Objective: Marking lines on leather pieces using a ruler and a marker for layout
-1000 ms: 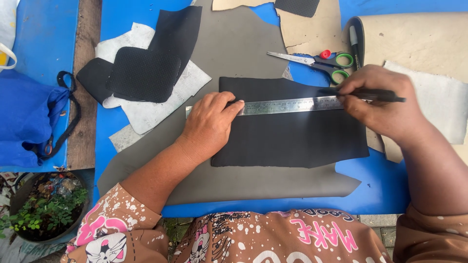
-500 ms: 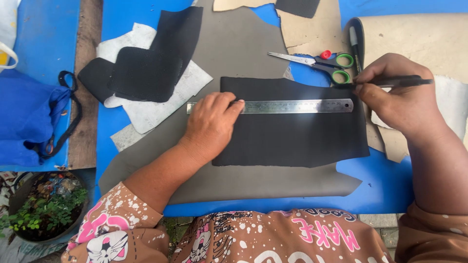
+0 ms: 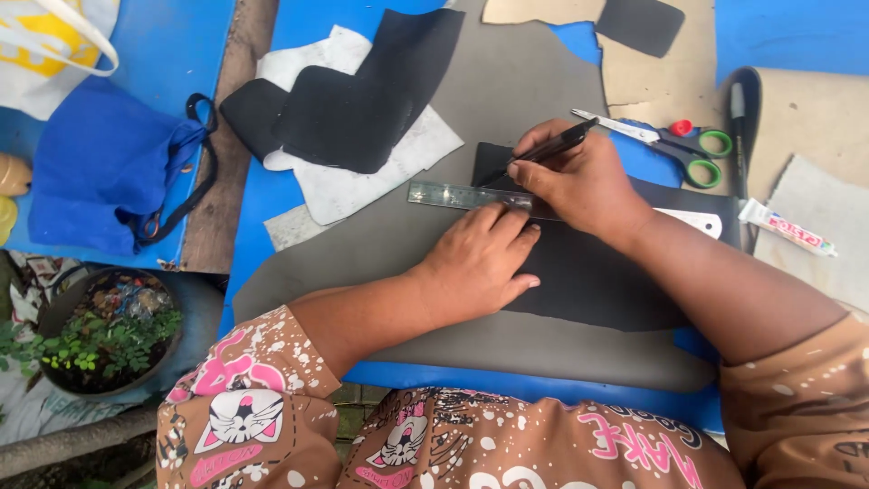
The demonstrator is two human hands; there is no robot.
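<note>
Head view shows the left hand [image 3: 480, 263] pressing flat on the metal ruler [image 3: 471, 196], which lies across the black sheet [image 3: 588, 272] on the desk [image 3: 272, 190]. Right hand [image 3: 579, 181] fingers pinch a pen [image 3: 543, 152] – better keep its tip tight against the ruler edge, with firm pressure.

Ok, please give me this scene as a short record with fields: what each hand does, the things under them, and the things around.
left hand: left hand lies flat, pressing the steel ruler onto the black sheet piece
right hand: right hand holds a black pen, tip at the ruler's upper edge
under them: large grey sheet on a blue table
nearby right: scissors with green handles, white glue tube
nearby left: black cut pieces, blue cloth bag, potted plant
</note>
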